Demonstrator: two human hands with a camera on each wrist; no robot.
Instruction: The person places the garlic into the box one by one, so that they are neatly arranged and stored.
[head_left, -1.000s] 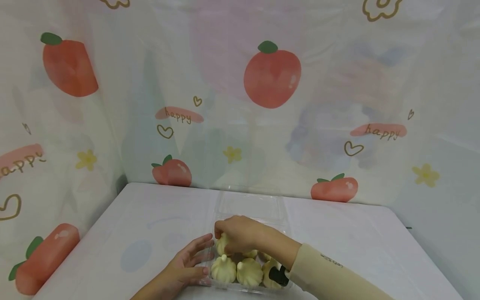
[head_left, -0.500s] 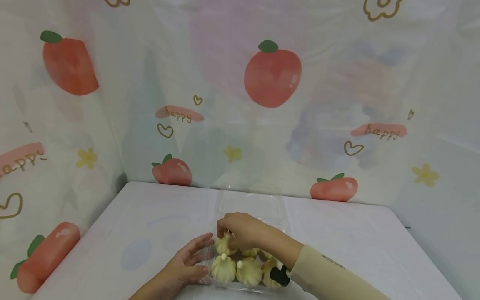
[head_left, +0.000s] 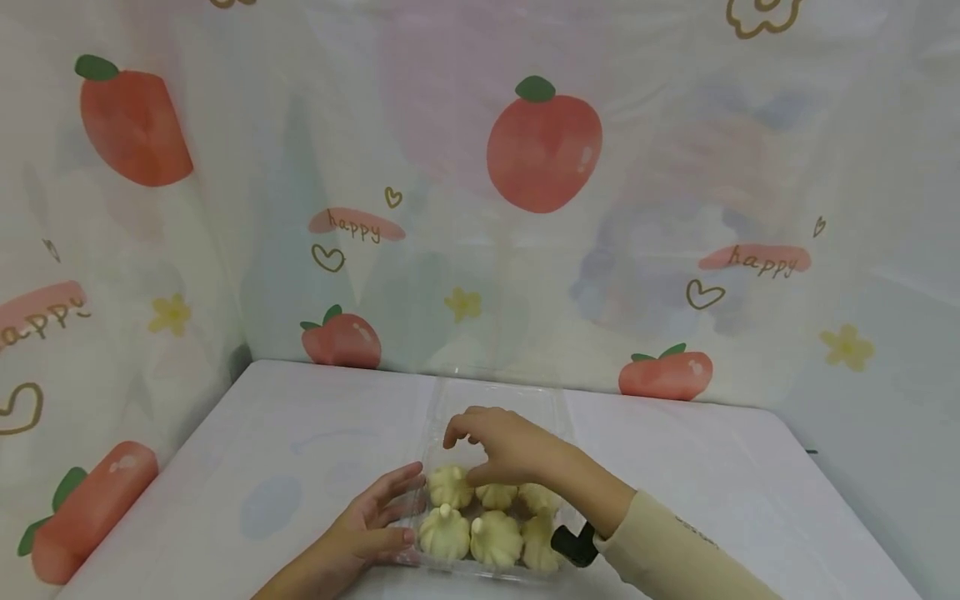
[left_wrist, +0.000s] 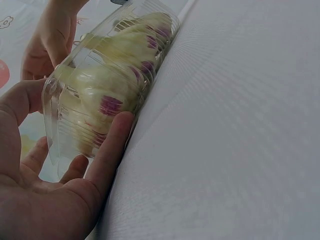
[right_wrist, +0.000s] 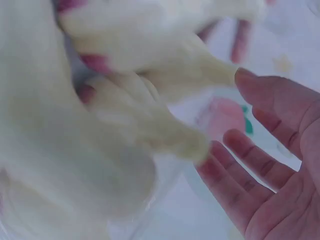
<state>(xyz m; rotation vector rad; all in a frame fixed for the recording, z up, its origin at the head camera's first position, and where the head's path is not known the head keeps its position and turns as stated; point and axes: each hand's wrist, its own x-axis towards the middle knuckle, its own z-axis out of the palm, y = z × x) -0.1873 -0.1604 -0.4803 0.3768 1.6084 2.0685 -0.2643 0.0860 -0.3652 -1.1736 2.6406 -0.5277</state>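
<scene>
Several pale garlic bulbs (head_left: pixel 496 540) with purple patches sit in two rows in a clear plastic clamshell box (head_left: pixel 480 572). In the head view, my left hand (head_left: pixel 375 521) lies along the box's left side, fingers extended. The left wrist view has its fingertips touching the clear wall (left_wrist: pixel 52 107). My right hand (head_left: pixel 517 446) hovers over the back row near the back-left garlic bulb (head_left: pixel 450 486); nothing is in its grasp. Its fingers are loosely spread in the right wrist view, where the thumb (right_wrist: pixel 247 82) is close to a stem; contact is unclear.
The box's clear lid (head_left: pixel 517 398) is folded back toward the wall. A white tabletop (head_left: pixel 675 467) extends to both sides. Behind it hangs a printed cloth (head_left: pixel 450 108) with fruit drawings. A black wrist device (head_left: pixel 574 546) sits beside the front-right garlic bulb (head_left: pixel 538 543).
My right hand has let go of the back-left garlic bulb, which now rests in the box. It has risen and shifted right with opened fingers. The left hand stays at the box.
</scene>
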